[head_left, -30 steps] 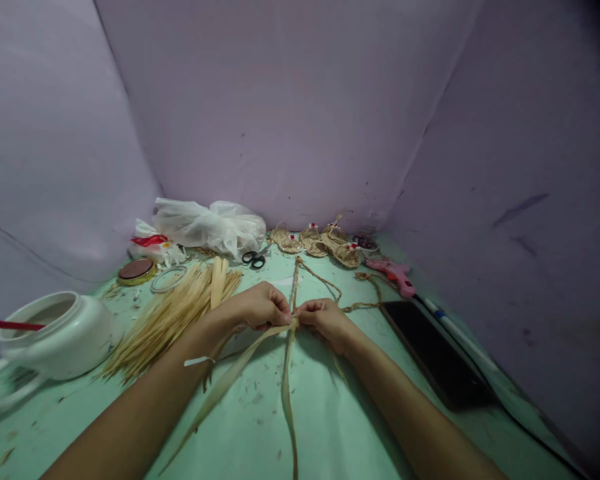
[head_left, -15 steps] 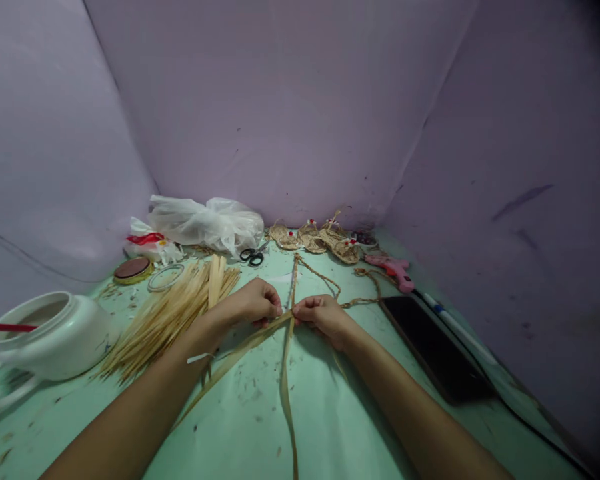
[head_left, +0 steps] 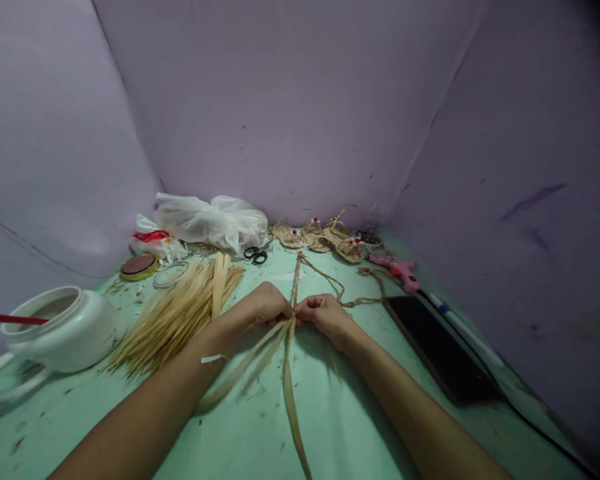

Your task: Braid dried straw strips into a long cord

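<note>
At the left there stands a white pot (head_left: 83,337) with a handle, and a red stick (head_left: 17,319) leans in its mouth; what else is inside cannot be seen. Near the wall (head_left: 285,133) lies a whitish plastic bag (head_left: 213,223), whose contents one cannot tell.

Both hands are close together in the middle, almost touching. The left hand (head_left: 270,305) has its fingers bent and pinched on the lower end of a braided cord (head_left: 297,283), and the right hand (head_left: 325,316) pinches the same place with thumb and forefinger. Below the fingers, loose flat strips (head_left: 291,400) spread toward the person. The cord runs away from the hands, then turns to the right.

The left forearm passes just beside a bundle of dry fibre (head_left: 175,317). On the other side, a strip of green table (head_left: 390,340) separates the right forearm from the black phone (head_left: 440,350).
</note>
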`<state>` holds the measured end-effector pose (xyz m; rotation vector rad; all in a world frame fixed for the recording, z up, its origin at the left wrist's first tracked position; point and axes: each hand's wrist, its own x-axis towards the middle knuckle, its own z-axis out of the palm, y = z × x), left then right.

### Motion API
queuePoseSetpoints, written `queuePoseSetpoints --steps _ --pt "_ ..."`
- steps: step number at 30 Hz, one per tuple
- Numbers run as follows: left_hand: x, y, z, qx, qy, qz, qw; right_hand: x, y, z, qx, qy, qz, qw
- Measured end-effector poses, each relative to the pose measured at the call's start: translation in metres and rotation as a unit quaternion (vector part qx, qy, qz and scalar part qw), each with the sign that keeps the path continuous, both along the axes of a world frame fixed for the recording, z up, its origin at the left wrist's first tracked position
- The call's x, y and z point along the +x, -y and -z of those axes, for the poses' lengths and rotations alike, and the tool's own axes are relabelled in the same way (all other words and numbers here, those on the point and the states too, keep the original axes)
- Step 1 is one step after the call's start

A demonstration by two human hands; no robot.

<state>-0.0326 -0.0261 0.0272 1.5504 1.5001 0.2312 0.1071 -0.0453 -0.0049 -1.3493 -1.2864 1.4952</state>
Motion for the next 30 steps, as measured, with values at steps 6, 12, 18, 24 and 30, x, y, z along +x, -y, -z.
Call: queuePoseSetpoints --steps 6,12,18,24,30 --pt "0.012 0.009 -0.008 -0.069 0.049 -0.049 0.995 -0.002 0.001 -0.003 -0.021 -0.008 0.034 0.999" --pt "0.010 0.004 0.013 0.079 -0.029 -0.017 0.996 0.001 0.001 -0.005 -0.034 -0.030 0.034 0.998" --pt "0.017 0.010 0.010 0.020 0.075 -0.059 0.995 0.001 0.002 -0.010 -0.064 -0.059 0.032 0.996" --pt "0.010 0.007 0.000 -0.150 0.227 -0.034 0.962 0.001 0.001 -0.010 -0.067 -0.059 0.022 0.996" --pt "0.010 0.006 -0.005 -0.060 0.113 -0.048 0.991 0.001 0.001 -0.007 -0.046 -0.057 -0.004 0.997"
